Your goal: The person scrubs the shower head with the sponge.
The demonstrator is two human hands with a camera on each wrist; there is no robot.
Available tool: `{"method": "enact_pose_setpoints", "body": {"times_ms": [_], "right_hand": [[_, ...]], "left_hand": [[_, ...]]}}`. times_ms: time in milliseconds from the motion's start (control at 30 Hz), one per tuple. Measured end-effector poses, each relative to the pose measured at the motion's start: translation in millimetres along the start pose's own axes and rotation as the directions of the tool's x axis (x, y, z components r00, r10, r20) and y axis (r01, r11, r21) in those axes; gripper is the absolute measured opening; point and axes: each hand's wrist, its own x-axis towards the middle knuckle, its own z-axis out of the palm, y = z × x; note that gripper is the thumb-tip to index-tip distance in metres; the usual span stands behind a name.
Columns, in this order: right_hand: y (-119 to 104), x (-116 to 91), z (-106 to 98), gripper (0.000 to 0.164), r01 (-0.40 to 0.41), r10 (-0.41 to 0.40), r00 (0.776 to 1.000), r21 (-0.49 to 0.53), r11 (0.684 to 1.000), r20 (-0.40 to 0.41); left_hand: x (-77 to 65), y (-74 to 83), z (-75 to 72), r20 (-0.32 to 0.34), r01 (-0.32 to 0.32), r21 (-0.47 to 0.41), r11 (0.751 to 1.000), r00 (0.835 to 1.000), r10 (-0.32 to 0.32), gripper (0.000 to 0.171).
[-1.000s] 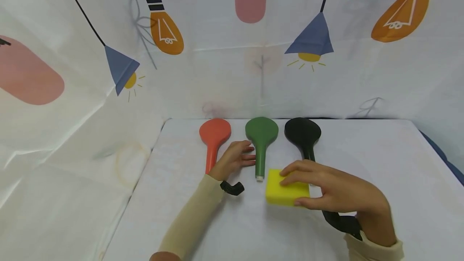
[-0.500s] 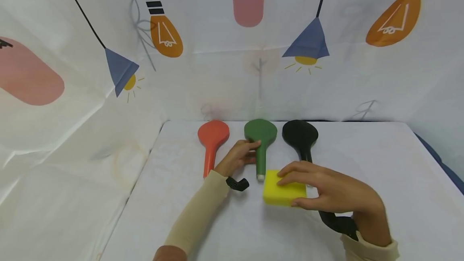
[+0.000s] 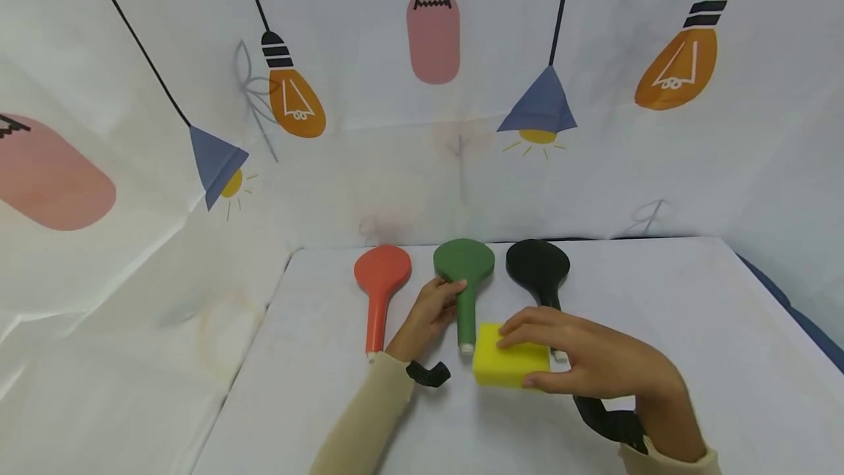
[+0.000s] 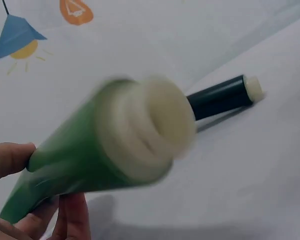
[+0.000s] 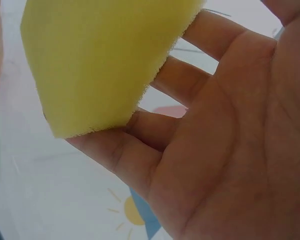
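A green paddle-shaped piece (image 3: pixel 464 259) with a round flat head and a long handle is in the middle of the row. My left hand (image 3: pixel 425 317) grips its handle between thumb and fingers. In the left wrist view the green handle (image 4: pixel 70 150) points toward the camera and ends in a pale, hollow tip, blurred. My right hand (image 3: pixel 587 358) holds a yellow sponge (image 3: pixel 508 358) above the table, right of the green handle's tip. The right wrist view shows the sponge (image 5: pixel 105 60) by the fingers; the thumb's contact is hidden there.
An orange-red paddle-shaped piece (image 3: pixel 382 270) lies left of the green one, a black one (image 3: pixel 537 266) right of it. My right hand partly covers the black handle. The white table (image 3: pixel 659 292) meets a white cloth backdrop (image 3: pixel 369 174) printed with lamps.
My left hand has moved from beside the green handle to grip it. The right hand still holds the sponge in about the same place. The head view has tilted slightly upward.
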Motion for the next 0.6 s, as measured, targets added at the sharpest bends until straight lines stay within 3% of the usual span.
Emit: {"method": "enact_pose_setpoints", "body": {"times_ms": [100, 233, 400, 500, 600], "right_hand": [[1, 0, 0, 0.04, 0.006, -0.008, 0.998, -0.03, 1.0, -0.056], [3, 5, 1, 0.047, 0.006, -0.02, 0.985, -0.083, 0.997, -0.169], [1, 11, 5, 0.059, -0.072, 0.03, 0.944, -0.115, 0.991, -0.328], [-4, 19, 10, 0.046, -0.033, -0.043, 0.897, -0.164, 0.986, -0.441], [-12, 33, 17, 0.039, 0.045, -0.162, 0.842, -0.234, 0.971, -0.515]], "left_hand": [[-12.9, 0.0, -5.4, 0.05, -0.063, -0.041, 0.997, 0.997, 0.065, 0.063], [-34.5, 8.9, -13.8, 0.138, -0.142, -0.075, 0.987, 0.979, 0.151, 0.061], [-66.1, 26.5, -13.1, 0.24, -0.171, -0.089, 0.981, 0.952, 0.187, 0.062], [-88.9, 37.3, -9.4, 0.331, -0.185, -0.098, 0.978, 0.92, 0.208, 0.064], [-109.4, 48.3, -6.6, 0.434, -0.235, -0.107, 0.966, 0.863, 0.258, 0.063]]}}
